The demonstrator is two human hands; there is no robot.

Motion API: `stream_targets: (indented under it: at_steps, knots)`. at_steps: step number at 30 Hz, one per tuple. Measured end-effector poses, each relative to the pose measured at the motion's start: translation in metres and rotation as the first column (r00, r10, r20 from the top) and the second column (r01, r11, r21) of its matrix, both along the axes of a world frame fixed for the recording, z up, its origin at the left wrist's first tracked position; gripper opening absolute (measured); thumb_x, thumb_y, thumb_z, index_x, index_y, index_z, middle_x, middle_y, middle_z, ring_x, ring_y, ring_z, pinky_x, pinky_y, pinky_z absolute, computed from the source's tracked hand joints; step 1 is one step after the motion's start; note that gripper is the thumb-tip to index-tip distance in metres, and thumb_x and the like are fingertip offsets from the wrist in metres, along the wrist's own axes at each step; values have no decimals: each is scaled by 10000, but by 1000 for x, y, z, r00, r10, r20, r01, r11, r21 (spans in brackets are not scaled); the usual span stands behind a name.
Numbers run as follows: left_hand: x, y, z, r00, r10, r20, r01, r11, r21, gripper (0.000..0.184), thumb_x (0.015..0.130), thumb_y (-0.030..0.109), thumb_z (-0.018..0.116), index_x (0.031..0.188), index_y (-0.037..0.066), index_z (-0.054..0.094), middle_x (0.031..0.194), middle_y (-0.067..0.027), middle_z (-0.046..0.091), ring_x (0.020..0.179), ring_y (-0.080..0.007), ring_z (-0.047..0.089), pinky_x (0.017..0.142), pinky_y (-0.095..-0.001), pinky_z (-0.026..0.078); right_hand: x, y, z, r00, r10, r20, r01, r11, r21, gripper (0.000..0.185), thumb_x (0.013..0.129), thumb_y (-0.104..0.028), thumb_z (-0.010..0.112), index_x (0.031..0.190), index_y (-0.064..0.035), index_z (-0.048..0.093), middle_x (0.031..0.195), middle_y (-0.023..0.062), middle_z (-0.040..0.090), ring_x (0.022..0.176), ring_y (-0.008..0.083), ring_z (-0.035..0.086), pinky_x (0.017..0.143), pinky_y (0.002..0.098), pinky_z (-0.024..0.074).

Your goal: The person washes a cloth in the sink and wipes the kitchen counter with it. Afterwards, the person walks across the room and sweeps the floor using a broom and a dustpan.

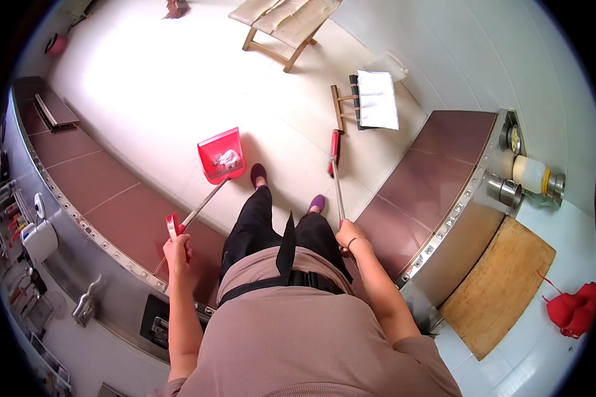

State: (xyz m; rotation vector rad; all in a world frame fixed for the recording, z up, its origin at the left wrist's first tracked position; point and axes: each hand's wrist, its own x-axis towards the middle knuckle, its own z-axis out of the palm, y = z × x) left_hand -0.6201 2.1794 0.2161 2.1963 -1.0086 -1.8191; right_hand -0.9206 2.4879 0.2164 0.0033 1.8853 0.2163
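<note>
My left hand [177, 251] is closed around the red-topped handle of a long-handled dustpan [208, 143]. The red pan is low over or on the floor ahead of my feet, with some whitish crumpled litter [229, 160] inside. In my right hand [348, 235] is the pole of a broom [335, 151], its narrow red head down near the floor to the right of my feet. Pan and broom head are apart, with my two purple shoes between and below them. The fingers of my right hand are partly hidden from above.
A small folding stool [377, 99] with a white cover stands just beyond the broom head. Farther off is a wooden folding chair [285, 23]. Counters with brown tiled fronts [437, 159] flank me; a wooden board [500, 288] and jars [531, 173] are on the right one.
</note>
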Motion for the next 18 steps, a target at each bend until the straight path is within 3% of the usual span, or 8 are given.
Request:
stream_targets:
  at_steps: [5, 7, 10, 11, 13, 14, 15, 18]
  knots:
    - [9, -26, -4, 1000, 5, -8, -5, 1000, 6, 250, 722, 69, 578, 966, 16, 575, 526, 16, 433, 355, -70, 359, 332, -204, 292, 15, 16, -15, 1000, -18, -19, 16, 995, -97, 200, 756, -70, 458, 933, -11, 529, 848, 202, 615, 810, 348, 613, 704, 419, 478]
    - [16, -36, -10, 998, 46, 37, -47, 998, 31, 236, 722, 67, 578, 954, 22, 578, 526, 17, 435, 358, -71, 369, 329, -204, 293, 15, 17, 15, 954, -299, 35, 301, 940, -164, 262, 737, -16, 473, 998, -36, 488, 592, 118, 531, 446, 226, 557, 362, 331, 413]
    - [27, -41, -24, 998, 69, 11, -70, 997, 38, 237, 717, 64, 578, 951, 23, 580, 524, 19, 429, 354, -66, 363, 322, -205, 287, 35, 36, 35, 965, -260, -36, 250, 951, -182, 278, 719, -46, 524, 996, -44, 489, 607, 118, 521, 492, 239, 569, 422, 355, 443]
    - [29, -43, -28, 997, 71, 3, -71, 997, 37, 238, 716, 63, 578, 951, 24, 580, 524, 20, 427, 351, -65, 360, 320, -206, 286, 51, 62, 20, 981, -126, -146, 80, 955, -286, 284, 700, -77, 557, 973, -44, 488, 646, 140, 535, 585, 263, 589, 525, 379, 466]
    - [24, -47, -24, 997, 68, 24, -69, 997, 44, 239, 715, 61, 577, 951, 24, 581, 523, 20, 425, 348, -65, 356, 319, -206, 285, 72, 75, 11, 980, -110, -164, 68, 968, -240, 302, 685, -106, 576, 968, -49, 487, 680, 157, 543, 671, 280, 593, 612, 384, 463]
    - [23, -49, -24, 997, 62, 48, -64, 997, 46, 240, 713, 59, 575, 951, 25, 582, 523, 21, 423, 345, -64, 352, 318, -206, 283, 82, 80, 4, 967, -5, -255, -67, 960, -272, 240, 688, -115, 577, 905, -32, 514, 686, 172, 555, 662, 289, 589, 607, 376, 463]
    - [23, -51, -26, 997, 67, 50, -69, 996, 51, 240, 713, 59, 575, 951, 25, 582, 523, 21, 423, 345, -64, 352, 318, -206, 283, 84, 78, -6, 968, 1, -253, -71, 961, -267, 240, 688, -115, 577, 905, -32, 514, 686, 172, 555, 662, 289, 589, 607, 376, 463]
    - [25, -58, -32, 996, 65, 64, -69, 996, 55, 237, 709, 50, 572, 944, 27, 584, 519, 23, 424, 343, -62, 347, 315, -206, 278, 75, 59, -36, 984, -168, -61, 153, 969, -194, 122, 671, -100, 587, 701, 11, 547, 613, 156, 561, 553, 275, 575, 525, 390, 460]
